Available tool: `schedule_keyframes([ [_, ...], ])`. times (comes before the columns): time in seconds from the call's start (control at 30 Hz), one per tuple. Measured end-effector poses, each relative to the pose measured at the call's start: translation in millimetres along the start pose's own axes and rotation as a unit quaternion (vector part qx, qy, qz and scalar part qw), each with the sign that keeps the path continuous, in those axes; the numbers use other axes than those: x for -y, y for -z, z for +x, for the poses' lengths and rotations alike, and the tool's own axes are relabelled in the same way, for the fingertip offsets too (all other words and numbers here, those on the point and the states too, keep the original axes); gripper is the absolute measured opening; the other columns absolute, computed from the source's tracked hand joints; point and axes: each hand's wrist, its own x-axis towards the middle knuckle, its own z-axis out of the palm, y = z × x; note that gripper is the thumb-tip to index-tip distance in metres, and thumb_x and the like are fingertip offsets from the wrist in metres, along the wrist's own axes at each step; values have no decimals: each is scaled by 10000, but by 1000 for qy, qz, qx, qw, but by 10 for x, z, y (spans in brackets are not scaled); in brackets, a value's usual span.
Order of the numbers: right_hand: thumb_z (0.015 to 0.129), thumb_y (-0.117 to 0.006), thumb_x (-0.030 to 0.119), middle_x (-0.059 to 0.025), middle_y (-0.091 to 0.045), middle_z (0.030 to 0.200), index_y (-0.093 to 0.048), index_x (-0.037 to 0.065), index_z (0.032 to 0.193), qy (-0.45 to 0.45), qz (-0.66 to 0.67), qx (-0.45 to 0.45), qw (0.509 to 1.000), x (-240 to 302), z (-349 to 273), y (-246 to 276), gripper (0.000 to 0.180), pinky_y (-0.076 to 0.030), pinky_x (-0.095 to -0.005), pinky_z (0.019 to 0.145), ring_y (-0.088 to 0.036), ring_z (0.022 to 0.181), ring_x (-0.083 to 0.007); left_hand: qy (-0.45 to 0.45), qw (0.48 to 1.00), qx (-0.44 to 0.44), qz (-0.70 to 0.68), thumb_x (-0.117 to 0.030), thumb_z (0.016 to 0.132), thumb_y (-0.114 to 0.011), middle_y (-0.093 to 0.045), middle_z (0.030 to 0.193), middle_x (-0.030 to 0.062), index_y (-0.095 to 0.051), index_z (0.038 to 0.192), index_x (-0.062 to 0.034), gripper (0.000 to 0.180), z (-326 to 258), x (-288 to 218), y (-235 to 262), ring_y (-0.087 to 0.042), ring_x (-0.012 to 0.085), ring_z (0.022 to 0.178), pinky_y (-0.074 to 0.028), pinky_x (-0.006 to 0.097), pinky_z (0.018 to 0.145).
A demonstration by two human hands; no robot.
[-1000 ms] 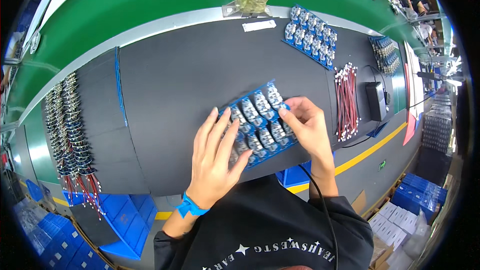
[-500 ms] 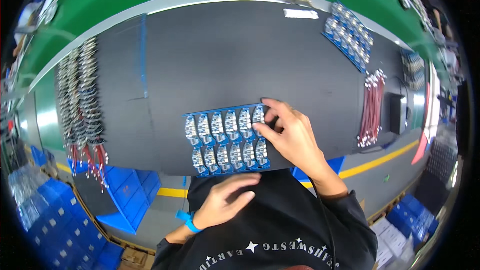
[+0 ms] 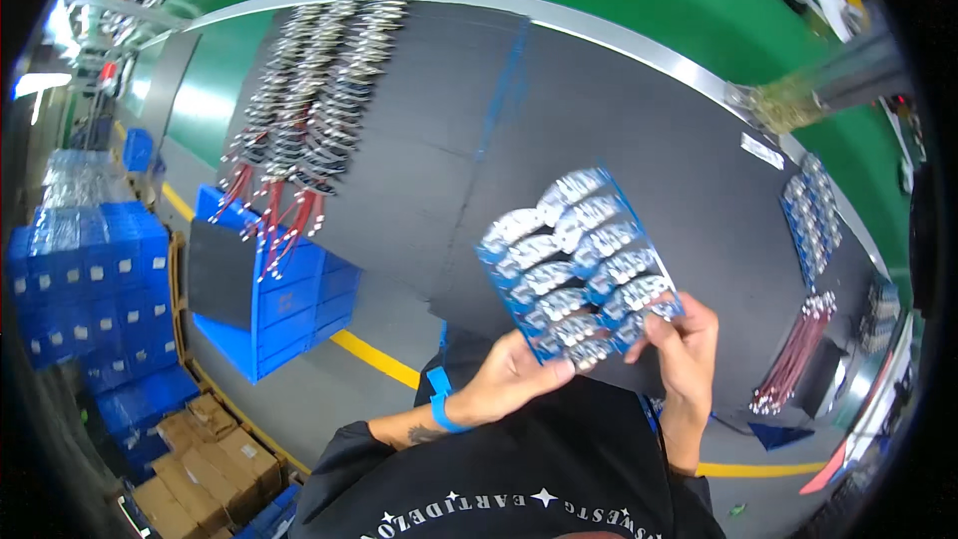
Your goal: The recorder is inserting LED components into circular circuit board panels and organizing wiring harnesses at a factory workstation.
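Observation:
A blue circuit board panel [image 3: 576, 269], with two rows of curved boards full of pale parts, is held tilted over the near edge of the dark table mat. My left hand [image 3: 513, 376], with a blue band at its wrist, is closed on the panel's lower left corner, thumb on the near edge. At the lower right corner my right hand [image 3: 679, 337] pinches the panel, thumb on its face. The fingers behind the panel are partly hidden.
Rows of wired boards [image 3: 319, 90] lie at the table's left, red leads hanging over blue crates [image 3: 289, 304]. More panels [image 3: 813, 215] and a red wire bundle [image 3: 795, 354] lie at right. A clear bag [image 3: 783, 105] sits on the far edge. Cardboard boxes [image 3: 205, 464] stand lower left.
The panel, flat on the mat before, is now lifted and turned. My left hand has come up to grip it, and my right hand stays on it. The view has swung left.

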Motion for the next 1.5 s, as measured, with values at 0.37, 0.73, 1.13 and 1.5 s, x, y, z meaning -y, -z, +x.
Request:
schedule_keyframes([
  [0.37,909,-573,149,-60,-587,616,-595,-44,822,-13,-47,-31,998,-17,266,-37,213,-475,-230,462,-566,506,-108,-222,913,-93,330,69,827,-584,-559,1164,177,-333,1308,79,543,352,-97,-135,-560,216,1078,-456,317,906],
  [0.73,866,-634,166,-44,-593,584,-616,-30,740,-21,-126,-84,988,-9,243,-9,234,-455,-212,450,-555,489,-78,-359,820,-242,374,102,758,-660,-659,932,134,-606,968,76,218,573,-116,-96,-636,184,835,-500,287,779],
  [1.13,888,-607,129,-62,-602,692,-577,-64,915,17,49,-61,997,-149,384,-99,197,-498,-232,495,-587,556,-108,-384,809,-151,418,89,714,-685,-641,1001,247,-600,938,48,242,676,37,-56,-665,298,875,-524,330,755],
  [1.5,881,-612,115,-79,-623,703,-588,-60,917,90,-17,-124,988,-118,337,-131,181,-514,-231,538,-605,599,-108,-384,774,-208,458,-25,806,-677,-673,869,102,-642,924,35,137,770,29,-86,-622,152,766,-483,273,722],
])
